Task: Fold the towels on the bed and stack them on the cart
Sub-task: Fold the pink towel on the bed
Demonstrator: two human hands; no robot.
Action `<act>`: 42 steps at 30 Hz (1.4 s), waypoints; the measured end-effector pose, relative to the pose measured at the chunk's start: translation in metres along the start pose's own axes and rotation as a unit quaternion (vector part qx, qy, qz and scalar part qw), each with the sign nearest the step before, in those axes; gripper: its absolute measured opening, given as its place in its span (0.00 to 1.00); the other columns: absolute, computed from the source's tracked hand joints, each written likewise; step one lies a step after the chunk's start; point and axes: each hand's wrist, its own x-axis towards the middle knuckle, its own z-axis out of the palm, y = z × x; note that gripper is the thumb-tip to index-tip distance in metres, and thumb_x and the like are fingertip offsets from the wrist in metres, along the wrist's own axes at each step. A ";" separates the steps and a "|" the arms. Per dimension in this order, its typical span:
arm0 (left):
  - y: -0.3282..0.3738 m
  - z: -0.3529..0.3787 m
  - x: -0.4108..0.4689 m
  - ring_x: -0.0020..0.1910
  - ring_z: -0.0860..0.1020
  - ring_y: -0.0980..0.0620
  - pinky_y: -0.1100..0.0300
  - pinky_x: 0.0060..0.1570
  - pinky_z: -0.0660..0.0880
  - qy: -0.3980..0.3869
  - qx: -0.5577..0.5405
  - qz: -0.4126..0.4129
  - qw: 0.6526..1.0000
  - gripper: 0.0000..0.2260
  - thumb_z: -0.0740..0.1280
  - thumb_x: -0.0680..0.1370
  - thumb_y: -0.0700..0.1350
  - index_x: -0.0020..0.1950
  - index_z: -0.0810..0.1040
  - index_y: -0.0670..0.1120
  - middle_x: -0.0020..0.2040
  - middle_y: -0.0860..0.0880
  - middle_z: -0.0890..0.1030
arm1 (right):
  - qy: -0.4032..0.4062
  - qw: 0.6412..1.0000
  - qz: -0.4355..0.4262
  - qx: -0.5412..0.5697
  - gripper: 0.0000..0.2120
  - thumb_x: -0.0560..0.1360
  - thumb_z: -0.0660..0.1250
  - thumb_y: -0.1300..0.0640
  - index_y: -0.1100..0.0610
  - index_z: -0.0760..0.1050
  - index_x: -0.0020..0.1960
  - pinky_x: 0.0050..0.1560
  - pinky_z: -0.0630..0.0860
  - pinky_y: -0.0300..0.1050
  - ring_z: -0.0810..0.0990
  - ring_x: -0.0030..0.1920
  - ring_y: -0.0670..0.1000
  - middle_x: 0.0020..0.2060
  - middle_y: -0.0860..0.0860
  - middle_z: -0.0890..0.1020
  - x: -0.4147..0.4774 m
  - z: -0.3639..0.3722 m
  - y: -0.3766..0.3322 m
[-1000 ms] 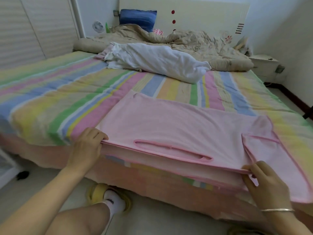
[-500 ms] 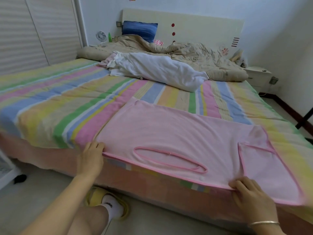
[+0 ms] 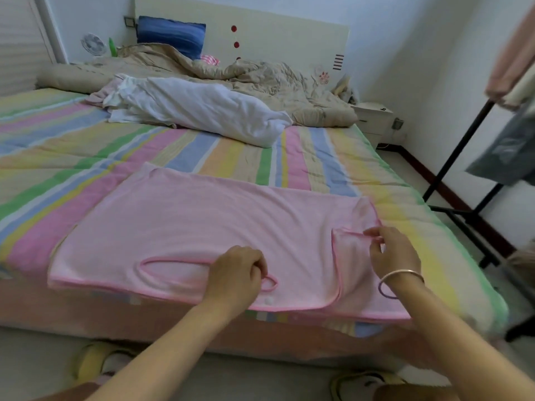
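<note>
Head view, left hand pinching trim of pink towel, right hand pinching flap

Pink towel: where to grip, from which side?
Pinch the pink towel at its two near-hem corners, from the near side of the bed: it lies flat, and only that piped hem reaches the mattress edge, likely easiest to get under.
</note>
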 end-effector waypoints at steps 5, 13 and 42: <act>0.049 0.048 0.024 0.47 0.79 0.58 0.60 0.52 0.76 -0.169 -0.097 -0.073 0.978 0.15 0.58 0.76 0.40 0.45 0.81 0.55 0.44 0.60 0.83 | -0.188 0.982 -0.001 -0.019 0.28 0.72 0.60 0.67 0.49 0.71 0.69 0.62 0.72 0.48 0.76 0.61 0.56 0.64 0.53 0.75 0.047 0.003 0.012; 0.088 0.100 0.051 0.45 0.80 0.56 0.58 0.53 0.77 -0.209 -0.156 -0.117 0.958 0.06 0.71 0.73 0.52 0.49 0.81 0.54 0.36 0.60 0.80 | -0.188 0.973 -0.097 -0.091 0.24 0.73 0.66 0.56 0.50 0.71 0.69 0.58 0.71 0.49 0.74 0.59 0.56 0.55 0.49 0.81 0.044 0.015 0.050; 0.154 0.142 0.031 0.36 0.80 0.56 0.57 0.41 0.79 -0.300 -0.193 -0.001 0.934 0.07 0.62 0.77 0.45 0.51 0.79 0.52 0.42 0.54 0.83 | -0.115 0.937 0.241 0.226 0.13 0.74 0.70 0.49 0.60 0.79 0.47 0.44 0.73 0.48 0.79 0.44 0.56 0.41 0.54 0.81 -0.048 -0.023 0.100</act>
